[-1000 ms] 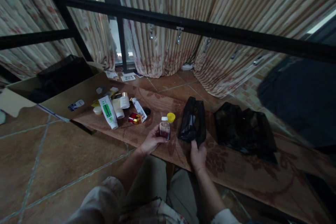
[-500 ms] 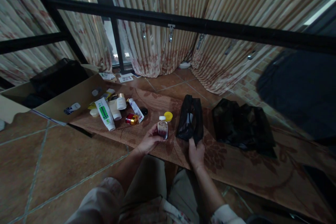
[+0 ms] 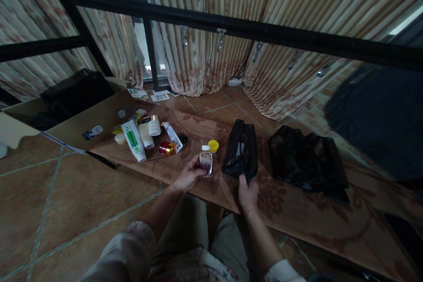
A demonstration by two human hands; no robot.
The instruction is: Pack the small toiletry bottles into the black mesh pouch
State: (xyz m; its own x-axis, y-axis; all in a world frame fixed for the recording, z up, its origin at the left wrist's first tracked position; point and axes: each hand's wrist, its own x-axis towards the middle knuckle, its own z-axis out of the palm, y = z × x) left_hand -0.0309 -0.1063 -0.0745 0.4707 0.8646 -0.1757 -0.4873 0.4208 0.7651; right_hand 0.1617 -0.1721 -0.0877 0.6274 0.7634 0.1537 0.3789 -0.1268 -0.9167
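Observation:
Between the fingers of my left hand (image 3: 190, 177) is a small clear bottle (image 3: 206, 161) with a white cap and dark contents at its bottom, held upright above the cloth. My right hand (image 3: 248, 193) grips the near edge of a black plastic bag (image 3: 243, 150), fingers partly hidden by it; the bag stands with its mouth open. A yellow lid (image 3: 213, 146) lies just behind the bottle. Left of my hands are a red jar with a gold lid (image 3: 167, 148), a slim tube (image 3: 172, 137), a white and green tube (image 3: 133, 140) and a white bottle (image 3: 154, 127).
A cardboard box (image 3: 76, 125) with black plastic inside stands at the left end of the cloth-covered bench (image 3: 280, 205). More black bags (image 3: 306, 161) rest to the right. A dark metal rail (image 3: 198, 22) crosses before the curtains (image 3: 218, 66). Cards (image 3: 160, 96) lie behind the bench.
The view has shifted slightly, so everything sits a little differently in frame. The bottle in my left hand has turned slightly. Both hands keep their holds.

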